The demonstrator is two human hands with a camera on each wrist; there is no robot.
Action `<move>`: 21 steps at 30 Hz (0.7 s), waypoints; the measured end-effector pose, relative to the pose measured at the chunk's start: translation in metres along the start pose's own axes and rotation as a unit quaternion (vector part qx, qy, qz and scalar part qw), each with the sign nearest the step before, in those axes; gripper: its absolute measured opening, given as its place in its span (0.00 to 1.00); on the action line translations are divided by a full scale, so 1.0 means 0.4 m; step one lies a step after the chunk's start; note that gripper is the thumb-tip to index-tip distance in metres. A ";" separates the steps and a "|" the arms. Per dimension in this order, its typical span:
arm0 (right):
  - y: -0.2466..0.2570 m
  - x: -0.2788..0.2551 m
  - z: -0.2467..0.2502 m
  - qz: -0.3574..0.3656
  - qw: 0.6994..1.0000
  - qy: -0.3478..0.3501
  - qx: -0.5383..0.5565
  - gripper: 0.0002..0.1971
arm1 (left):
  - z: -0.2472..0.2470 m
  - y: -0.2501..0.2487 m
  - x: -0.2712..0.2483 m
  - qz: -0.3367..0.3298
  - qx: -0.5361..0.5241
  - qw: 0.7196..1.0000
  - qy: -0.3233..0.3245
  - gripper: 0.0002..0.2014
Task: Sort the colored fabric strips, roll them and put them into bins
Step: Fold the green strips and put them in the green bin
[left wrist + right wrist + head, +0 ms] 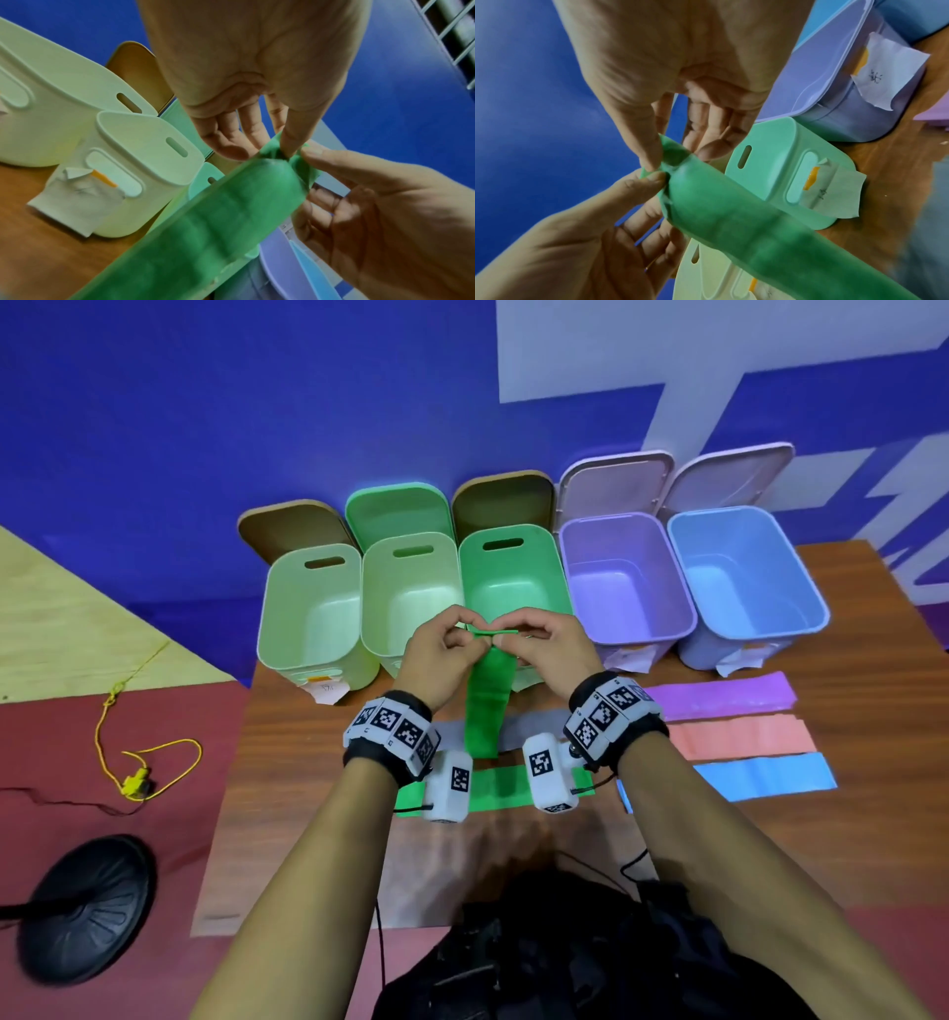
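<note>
Both forearms reach forward from the bottom of the head view, each wrist carrying a marked band and a small white camera. The left hand (441, 649) and the right hand (547, 644) meet above the middle of the table (318, 762), well clear of its surface. Each hand pinches the top edge of the dark green strip (485, 706) between thumb and fingertips; the remaining fingers hang loosely curled.

Key relation: the dark green strip hangs straight down from the pinch toward the person, its long axis running away from the hands, its lower end reaching the table. Both hands are equally near the top edge, so rolling would likely start there and proceed down the length.

Surrounding items:
- A bright green strip (500, 791) lies crosswise on the table below the wrists.
- A purple strip (719, 698), a pink strip (739, 737) and a blue strip (765, 775) lie flat to the right.
- Five open bins stand in a row behind the hands; the green bin (513, 572) is directly beyond the held edge.

No object stands between the hands and the green bin.
</note>
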State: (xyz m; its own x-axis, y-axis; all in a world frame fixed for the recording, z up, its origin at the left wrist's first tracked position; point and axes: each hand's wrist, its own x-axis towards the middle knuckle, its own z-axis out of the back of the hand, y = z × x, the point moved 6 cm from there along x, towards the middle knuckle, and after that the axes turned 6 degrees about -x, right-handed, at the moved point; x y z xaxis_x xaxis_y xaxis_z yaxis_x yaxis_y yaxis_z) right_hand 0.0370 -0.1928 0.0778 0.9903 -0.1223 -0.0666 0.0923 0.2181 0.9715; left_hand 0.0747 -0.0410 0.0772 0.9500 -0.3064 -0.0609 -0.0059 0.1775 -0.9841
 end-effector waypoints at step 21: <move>0.031 -0.072 0.068 0.012 0.997 -0.042 0.069 0.09 | -0.055 -0.061 -0.051 -0.018 -0.094 0.995 0.025 0.08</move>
State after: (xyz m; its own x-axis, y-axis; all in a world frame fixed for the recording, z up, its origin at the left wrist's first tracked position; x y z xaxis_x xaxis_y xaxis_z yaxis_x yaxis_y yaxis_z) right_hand 0.0069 -0.2129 0.0982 0.9793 -0.2000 -0.0304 0.0489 0.0879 0.9949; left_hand 0.0488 -0.0598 0.0988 0.9341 -0.3559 -0.0296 -0.0355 -0.0100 -0.9993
